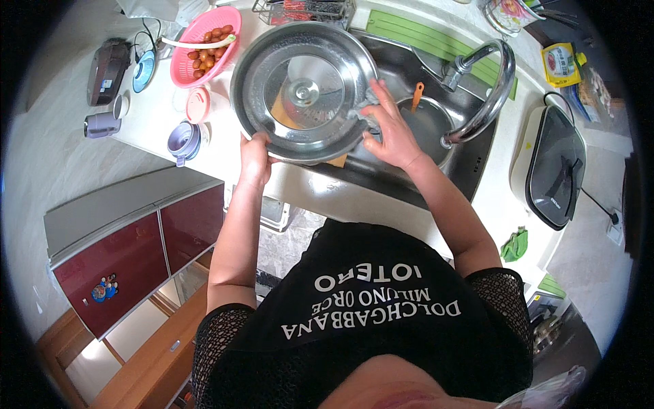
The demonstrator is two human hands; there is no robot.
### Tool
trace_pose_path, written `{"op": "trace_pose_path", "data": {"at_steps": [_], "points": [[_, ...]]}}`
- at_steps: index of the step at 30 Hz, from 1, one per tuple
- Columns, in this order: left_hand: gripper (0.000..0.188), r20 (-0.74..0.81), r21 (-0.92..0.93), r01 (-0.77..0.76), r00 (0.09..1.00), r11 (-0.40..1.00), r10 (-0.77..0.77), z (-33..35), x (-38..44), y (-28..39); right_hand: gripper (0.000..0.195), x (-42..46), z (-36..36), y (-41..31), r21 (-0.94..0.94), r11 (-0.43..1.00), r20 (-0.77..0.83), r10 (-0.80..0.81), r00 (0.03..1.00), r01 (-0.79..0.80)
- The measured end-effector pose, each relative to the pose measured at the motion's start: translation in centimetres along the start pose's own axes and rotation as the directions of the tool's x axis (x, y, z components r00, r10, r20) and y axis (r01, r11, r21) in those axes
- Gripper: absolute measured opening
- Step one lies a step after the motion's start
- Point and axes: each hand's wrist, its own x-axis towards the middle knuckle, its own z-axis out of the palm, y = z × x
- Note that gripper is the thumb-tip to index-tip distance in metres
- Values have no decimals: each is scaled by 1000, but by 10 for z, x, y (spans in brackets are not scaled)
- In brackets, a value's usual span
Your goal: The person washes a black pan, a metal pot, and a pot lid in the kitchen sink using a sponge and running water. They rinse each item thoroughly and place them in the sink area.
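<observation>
My left hand grips the near left rim of a round pot lid with a steel rim, a glass centre and a round knob. The lid is held over the left part of the sink and the counter edge. At its right rim, my right hand holds a grey cloth against the metal, fingers partly spread. To the right of this hand, a round pan with an orange-handled utensil sits in the steel sink. The fingers beneath the lid are hidden.
The chrome faucet arches over the pan. A pink colander of small reddish fruits, a pink-lidded container and a purple cup stand left. An electric cooker and a green cloth are right. A wire rack stands behind.
</observation>
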Motion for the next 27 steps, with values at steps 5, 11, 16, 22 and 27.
{"op": "trace_pose_path", "data": {"at_steps": [5,11,16,22,27], "points": [[67,61,132,-51,997,990,43,9,-15,-3,27,26,13,31,13,955,-132,295,946,-295],[76,165,426,-335,942,840,292,20,-24,-9,37,79,9,33,-7,919,-178,386,905,-394],[81,272,674,-339,940,656,206,47,-33,5,40,118,24,-8,-346,934,-125,-141,982,90],[82,284,613,-368,928,699,240,63,-28,-20,25,101,48,-31,-515,629,218,-561,798,583],[82,241,472,-468,884,747,401,53,-27,-33,48,97,4,46,-636,771,-76,-14,997,-38]]}}
